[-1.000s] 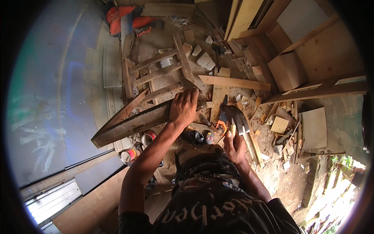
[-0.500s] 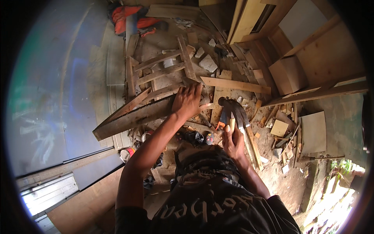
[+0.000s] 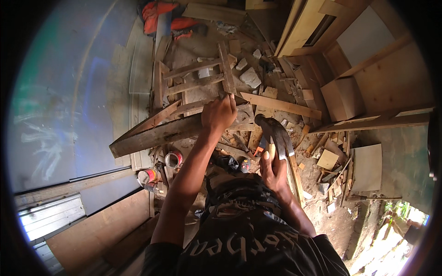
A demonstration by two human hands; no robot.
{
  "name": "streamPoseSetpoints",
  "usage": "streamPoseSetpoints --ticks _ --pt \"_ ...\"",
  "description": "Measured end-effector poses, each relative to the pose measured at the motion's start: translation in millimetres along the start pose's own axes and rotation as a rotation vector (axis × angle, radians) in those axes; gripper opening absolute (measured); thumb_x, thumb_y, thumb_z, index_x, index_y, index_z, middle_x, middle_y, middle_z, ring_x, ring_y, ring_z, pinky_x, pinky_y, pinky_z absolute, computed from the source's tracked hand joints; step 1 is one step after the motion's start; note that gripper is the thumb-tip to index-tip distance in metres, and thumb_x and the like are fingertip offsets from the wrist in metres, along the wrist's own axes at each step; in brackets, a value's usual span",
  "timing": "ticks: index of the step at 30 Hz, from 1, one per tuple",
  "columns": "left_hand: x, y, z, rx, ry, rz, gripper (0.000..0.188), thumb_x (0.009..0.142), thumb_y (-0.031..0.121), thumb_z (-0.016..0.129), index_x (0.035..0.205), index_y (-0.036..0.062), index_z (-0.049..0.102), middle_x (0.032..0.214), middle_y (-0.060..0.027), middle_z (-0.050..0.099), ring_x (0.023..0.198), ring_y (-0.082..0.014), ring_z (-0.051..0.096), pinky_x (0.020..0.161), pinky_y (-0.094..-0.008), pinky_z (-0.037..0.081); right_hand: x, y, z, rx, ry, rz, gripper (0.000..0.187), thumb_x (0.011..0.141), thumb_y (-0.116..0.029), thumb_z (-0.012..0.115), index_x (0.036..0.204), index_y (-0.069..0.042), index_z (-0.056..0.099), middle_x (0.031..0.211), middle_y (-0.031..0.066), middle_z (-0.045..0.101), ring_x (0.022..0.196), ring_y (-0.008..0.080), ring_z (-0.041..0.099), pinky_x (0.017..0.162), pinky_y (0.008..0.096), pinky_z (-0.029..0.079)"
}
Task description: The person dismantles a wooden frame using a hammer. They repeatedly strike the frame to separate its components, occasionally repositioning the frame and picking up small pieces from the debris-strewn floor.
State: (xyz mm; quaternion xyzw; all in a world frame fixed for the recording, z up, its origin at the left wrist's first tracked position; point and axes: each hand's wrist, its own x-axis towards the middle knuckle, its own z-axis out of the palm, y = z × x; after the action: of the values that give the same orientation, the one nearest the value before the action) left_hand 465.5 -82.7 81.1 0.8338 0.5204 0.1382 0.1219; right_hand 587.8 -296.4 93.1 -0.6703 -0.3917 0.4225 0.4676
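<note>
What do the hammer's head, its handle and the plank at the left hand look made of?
Hammer head: metal, likely steel; dark, with shiny highlights.
Handle: probably wood; pale tan, mostly hidden.
Plank: wood, seemingly unfinished; grey-brown, blotchy, dull face.

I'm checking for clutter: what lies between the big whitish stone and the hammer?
In the head view, a long light plank crosses between the whitish stone and the hammer, with other wood showing past its edges.
</note>
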Motion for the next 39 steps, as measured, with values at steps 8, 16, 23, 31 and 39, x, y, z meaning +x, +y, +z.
streamPoseSetpoints --ticks 8,16,23,31,39 --pt "2.0 0.6 -2.6 0.008 -0.086 0.019 0.044 0.101 0.032 0.038 0.076 0.0065 0.065 0.063 -0.0199 0.064 0.059 -0.0388 0.065 0.059 -0.0484 0.054 17.3 11.1 6.5 -0.123 0.002 -0.110 0.031 0.099 -0.021 0.052 0.111 0.007 0.058 0.071 0.0132 0.062 0.066 0.0218 0.062 0.060 0.0327 0.047" --pt "2.8 -2.1 10.9 0.000 0.127 0.073 0.044 0.097 0.027 0.043 0.061 0.0094 0.062 0.053 -0.0156 0.061 0.047 -0.0325 0.063 0.045 -0.0422 0.052 20.6 9.0 -4.1 -0.403 -0.101 -0.415 0.046 0.082 -0.010 0.059 0.128 -0.003 0.054 0.119 0.0242 0.058 0.078 0.0372 0.068 0.064 0.0372 0.057" --pt "-4.1 -0.9 9.5 -0.096 0.390 0.160 0.028 0.091 0.023 0.061 0.065 0.0138 0.061 0.052 -0.0096 0.059 0.043 -0.0282 0.059 0.042 -0.0388 0.048 -3.1 21.3 -10.8 -0.440 -0.023 -0.486 0.046 0.103 -0.033 0.038 0.108 0.010 0.056 0.093 0.0170 0.061 0.082 0.0266 0.059 0.071 0.0376 0.046" --pt "0.0 -3.0 4.7 -0.084 0.010 0.013 0.037 0.094 0.025 0.049 0.064 0.0094 0.064 0.056 -0.0172 0.062 0.052 -0.0335 0.065 0.049 -0.0443 0.053 -1.1 -7.9 5.2 -0.128 -0.034 -0.167 0.028 0.100 -0.023 0.047 0.109 0.003 0.054 0.073 0.0065 0.051 0.064 0.0159 0.050 0.057 0.0326 0.042" --pt "1.6 -1.9 4.0 -0.107 0.047 0.038 0.042 0.094 0.023 0.051 0.056 0.0105 0.063 0.049 -0.0138 0.060 0.041 -0.0270 0.061 0.040 -0.0397 0.049 7.2 20.1 7.8 -0.100 0.016 -0.184 0.035 0.099 -0.016 0.053 0.125 0.007 0.050 0.111 0.0194 0.058 0.092 0.0243 0.058 0.079 0.0363 0.048"
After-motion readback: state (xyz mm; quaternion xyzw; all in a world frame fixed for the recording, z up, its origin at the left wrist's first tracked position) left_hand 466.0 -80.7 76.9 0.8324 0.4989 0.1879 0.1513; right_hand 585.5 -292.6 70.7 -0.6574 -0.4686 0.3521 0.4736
